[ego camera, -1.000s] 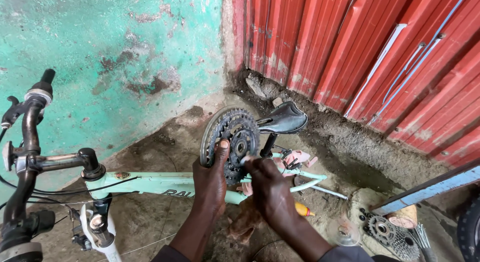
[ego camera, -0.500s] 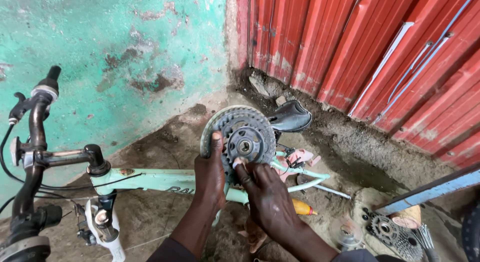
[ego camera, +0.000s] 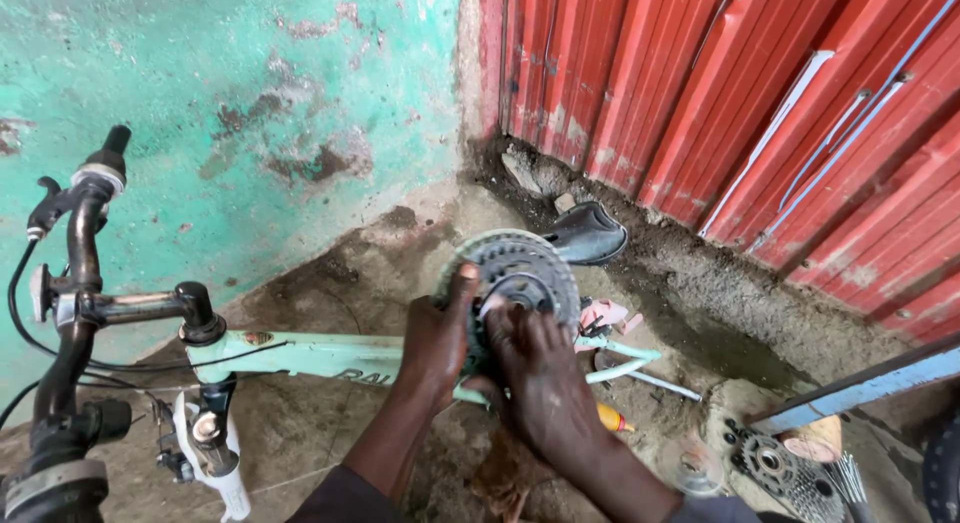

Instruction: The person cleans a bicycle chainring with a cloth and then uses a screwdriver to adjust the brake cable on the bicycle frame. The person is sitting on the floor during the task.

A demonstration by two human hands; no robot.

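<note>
A toothed metal chainring set (ego camera: pixel 520 268) is held upright above a pale green bicycle frame (ego camera: pixel 310 355). My left hand (ego camera: pixel 435 333) grips its left rim, thumb up on the teeth. My right hand (ego camera: pixel 535 373) covers its lower middle, fingers spread over the hub. Behind the chainring, the black saddle (ego camera: pixel 590 233) pokes out to the right. The lower part of the chainring is hidden by my hands.
Black handlebars (ego camera: pixel 75 283) with brake levers and cables stand at the left. A loose cog cluster (ego camera: pixel 770 463) lies on the dirt at lower right by a blue bar (ego camera: pixel 860 388). A teal wall and red corrugated sheets (ego camera: pixel 760 113) close the back.
The chainring has turned from edge-on to face me. My right hand has moved from below it onto its hub, and the view has shifted slightly.
</note>
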